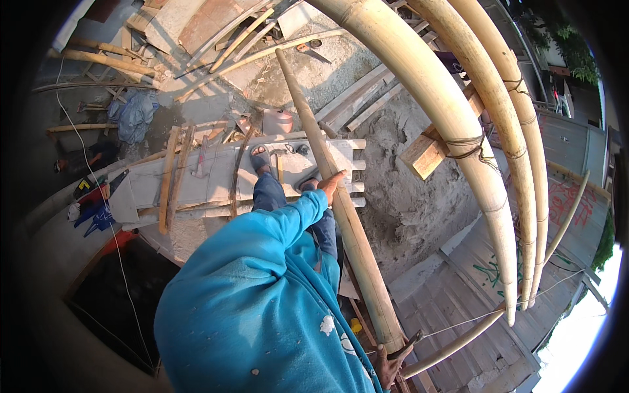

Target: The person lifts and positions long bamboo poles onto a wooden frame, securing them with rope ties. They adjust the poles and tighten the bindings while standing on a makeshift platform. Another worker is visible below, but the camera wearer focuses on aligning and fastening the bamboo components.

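Note:
A long bamboo pole [357,242] slants across the middle, its thin end away from me and its thick end near my right side. My left hand [332,187] is closed on the pole partway along, its arm stretched out in a blue sleeve. At the thick end, my right hand [388,367] grips the pole from beneath with the thumb and fingers around it. My sandalled feet [260,158] stand on a plank platform [219,173] below. A wooden-handled saw [314,54] lies on the ground beyond.
Thick upright bamboo poles [452,118] rise at the right, bound with wire [473,147] to a squared timber [424,156]. Sand [406,196] lies below. Loose boards [229,39], a bucket [277,122] and a grey-blue tarp [136,114] are farther off. A white cord [108,209] hangs at left.

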Demonstrator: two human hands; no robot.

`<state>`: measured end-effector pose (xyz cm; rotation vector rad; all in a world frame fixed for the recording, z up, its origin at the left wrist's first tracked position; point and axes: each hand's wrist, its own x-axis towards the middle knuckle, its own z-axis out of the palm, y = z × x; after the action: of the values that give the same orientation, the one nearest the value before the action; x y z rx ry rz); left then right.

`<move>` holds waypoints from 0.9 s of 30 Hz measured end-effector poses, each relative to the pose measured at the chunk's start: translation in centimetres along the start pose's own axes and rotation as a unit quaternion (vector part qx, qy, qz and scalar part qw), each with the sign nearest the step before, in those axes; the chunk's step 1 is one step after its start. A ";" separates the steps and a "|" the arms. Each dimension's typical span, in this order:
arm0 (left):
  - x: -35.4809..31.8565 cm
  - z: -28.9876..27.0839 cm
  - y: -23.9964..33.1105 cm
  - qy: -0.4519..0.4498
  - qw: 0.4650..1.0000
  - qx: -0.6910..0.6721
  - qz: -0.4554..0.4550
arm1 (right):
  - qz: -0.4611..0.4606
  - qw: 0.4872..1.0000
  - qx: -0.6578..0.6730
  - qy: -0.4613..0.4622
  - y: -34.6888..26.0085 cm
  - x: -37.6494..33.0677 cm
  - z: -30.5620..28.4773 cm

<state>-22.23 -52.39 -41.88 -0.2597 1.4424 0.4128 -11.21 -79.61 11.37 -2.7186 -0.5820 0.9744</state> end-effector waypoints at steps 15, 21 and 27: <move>8.7 10.2 -1.6 -0.043 0.984 0.174 -0.018 | 0.156 0.979 -0.037 0.123 -0.7 3.6 9.4; 10.7 11.0 3.5 -0.035 0.950 0.304 0.058 | -0.068 0.987 0.077 0.125 -6.0 11.6 14.6; 4.3 0.7 12.1 -0.032 0.876 0.423 0.232 | -0.179 0.983 0.007 0.035 -7.5 23.3 26.6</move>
<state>-26.39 -40.67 -45.11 0.8151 1.4827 0.1332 -14.14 -61.64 -19.85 -2.4992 -0.9998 0.7830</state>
